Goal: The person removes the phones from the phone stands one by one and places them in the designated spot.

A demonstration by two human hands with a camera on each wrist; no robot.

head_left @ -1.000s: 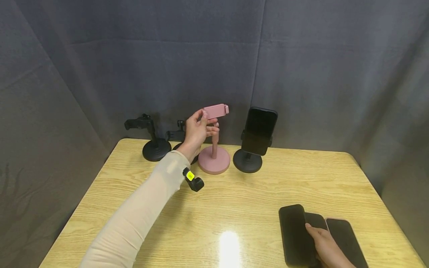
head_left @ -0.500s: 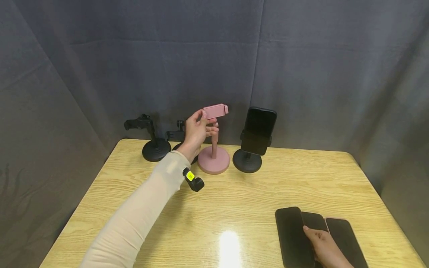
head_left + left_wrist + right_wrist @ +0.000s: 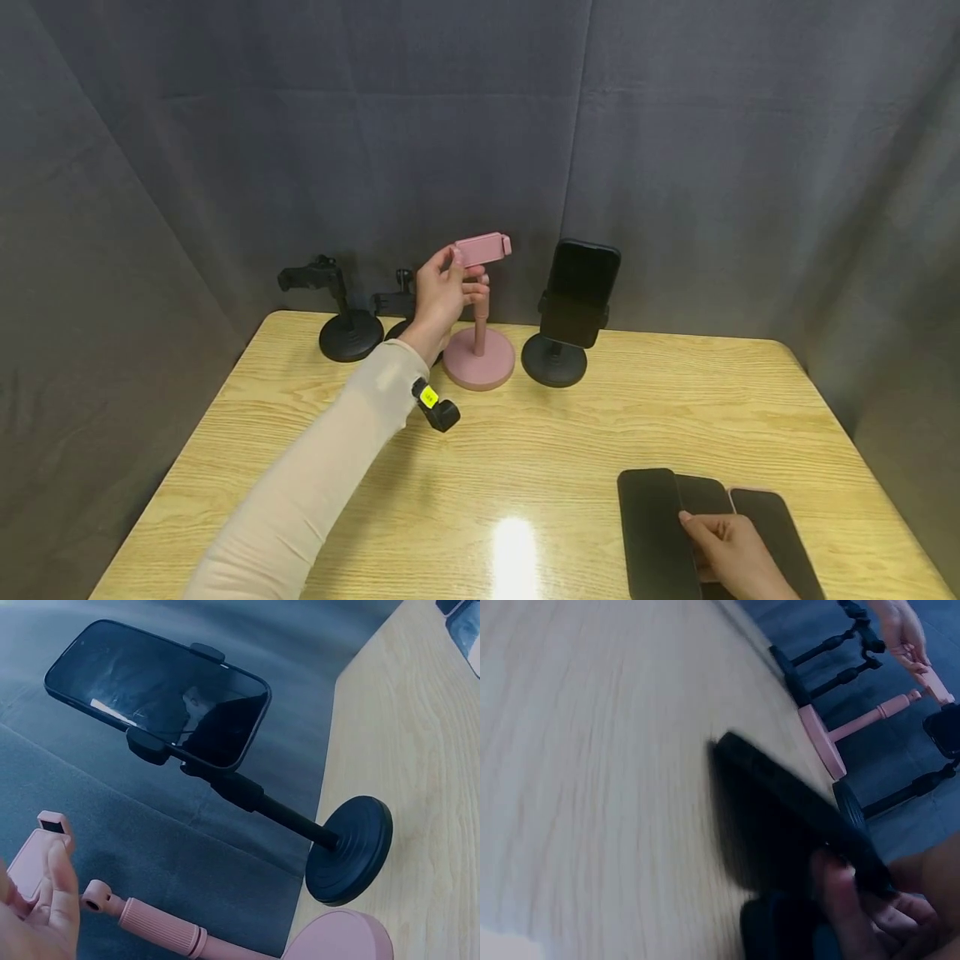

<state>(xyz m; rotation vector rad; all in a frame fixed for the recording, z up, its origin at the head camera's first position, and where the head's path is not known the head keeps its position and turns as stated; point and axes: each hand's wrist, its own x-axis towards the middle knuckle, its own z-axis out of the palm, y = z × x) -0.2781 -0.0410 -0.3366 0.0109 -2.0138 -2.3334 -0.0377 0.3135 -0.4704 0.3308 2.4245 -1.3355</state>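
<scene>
My left hand (image 3: pixel 441 293) pinches one end of the pink phone clamp (image 3: pixel 482 248) atop the pink phone stand (image 3: pixel 480 362). From the left wrist, the stand's ribbed post (image 3: pixel 161 927) shows below those fingers; where clamp and post join is hidden. Low on the right, my right hand (image 3: pixel 735 552) grips the near-right edge of a dark phone (image 3: pixel 654 529), thumb on its screen side. The right wrist view has this phone (image 3: pixel 787 787) tilted, one long edge raised off the wood. Two more phones, a middle one (image 3: pixel 703 495) and a right one (image 3: pixel 772 533), lie partly under that hand.
Right of the pink stand, a black stand (image 3: pixel 555 362) holds an upright dark phone (image 3: pixel 582 292). Two black stands are to the left, the outer one (image 3: pixel 350 335) in plain sight and the inner one (image 3: pixel 393 303) partly behind my wrist. A grey curtain (image 3: pixel 480 125) backs the wooden table (image 3: pixel 420 500).
The phone in my right hand has shifted slightly left, its far end dropping toward me. My left hand stays on the pink clamp almost without moving.
</scene>
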